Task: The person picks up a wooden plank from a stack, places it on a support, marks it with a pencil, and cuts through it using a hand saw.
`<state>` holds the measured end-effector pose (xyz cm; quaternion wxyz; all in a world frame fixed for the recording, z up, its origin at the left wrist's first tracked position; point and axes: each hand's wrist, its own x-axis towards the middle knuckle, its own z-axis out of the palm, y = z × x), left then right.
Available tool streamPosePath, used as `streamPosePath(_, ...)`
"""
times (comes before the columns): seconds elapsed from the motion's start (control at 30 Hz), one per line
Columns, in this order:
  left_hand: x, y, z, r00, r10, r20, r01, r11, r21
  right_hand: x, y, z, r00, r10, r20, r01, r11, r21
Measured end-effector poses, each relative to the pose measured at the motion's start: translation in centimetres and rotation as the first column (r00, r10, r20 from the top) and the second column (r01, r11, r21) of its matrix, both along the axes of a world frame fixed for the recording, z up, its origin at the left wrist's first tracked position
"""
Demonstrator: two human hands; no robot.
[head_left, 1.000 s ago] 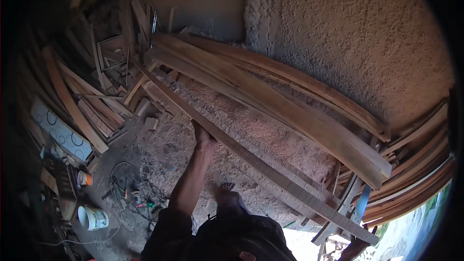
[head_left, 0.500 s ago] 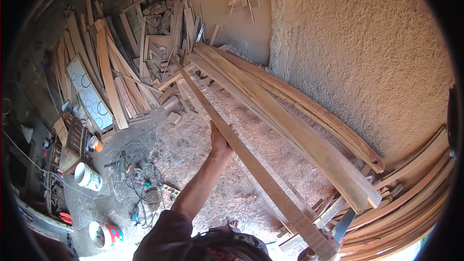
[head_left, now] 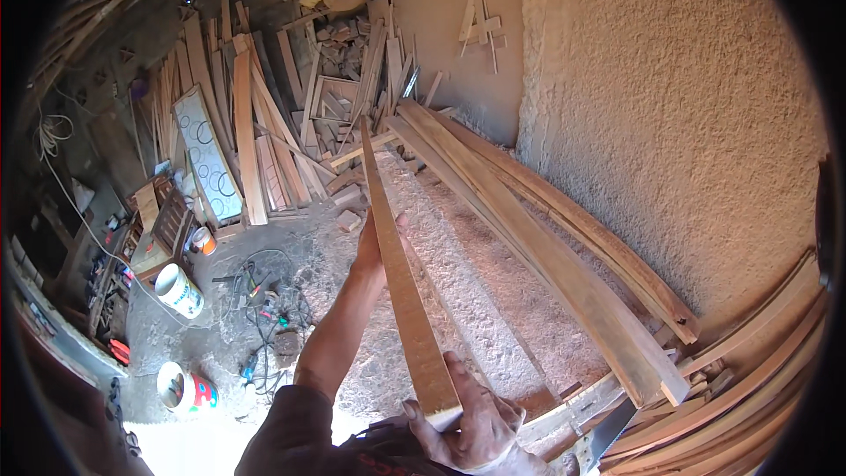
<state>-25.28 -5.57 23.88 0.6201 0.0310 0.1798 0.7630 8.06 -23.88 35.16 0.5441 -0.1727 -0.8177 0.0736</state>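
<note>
A long, narrow wooden board stretches away from me, its near end close to my body and its far end toward the wood pile. My left hand grips the board's left side about halfway along; part of that hand is hidden behind the wood. At the near end my right hand is wrapped round the board, thumb on one side and fingers on the other. To the right of that hand lies a handsaw beside a pale timber, its blade slanting up.
Several long planks lie along the rough wall at right, with curved boards below. Offcuts and leaning boards fill the far left. Buckets, cables and power tools stand on the left floor.
The board's near end has swung left, bringing it in front of my body, and my right hand there now shows plainly. My left hand still holds it. The whole view has shifted.
</note>
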Motion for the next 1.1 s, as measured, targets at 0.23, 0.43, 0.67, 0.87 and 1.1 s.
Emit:
streamPosePath(0.23,0.7,0.6,1.9,0.998,-0.024,-0.062,0.02,0.998,-0.06,-0.1,0.6,1.1,0.999,0.031,0.016,-0.031,0.999,-0.009)
streamPosePath(0.43,1.4,-0.2,4.4,0.826,0.077,-0.558,-0.014,0.993,0.116,1.8,1.2,0.4,0.992,0.006,0.124,-0.012,0.999,0.049)
streamPosePath(0.67,1.1,-1.5,2.5,0.888,-0.028,-0.458,-0.061,0.982,-0.178,4.4,0.7,-0.2,0.935,0.034,0.353,-0.097,0.982,0.162)
streamPosePath(0.87,1.6,-2.0,-0.7,0.941,0.0,-0.337,-0.004,1.0,-0.014,5.5,-0.1,0.1,0.934,0.137,0.331,-0.19,0.973,0.131)
streamPosePath(1.1,4.7,-3.4,-1.6,0.999,0.02,-0.03,-0.006,0.919,0.395,4.9,-1.2,-0.4,0.927,0.286,0.242,-0.322,0.938,0.124)
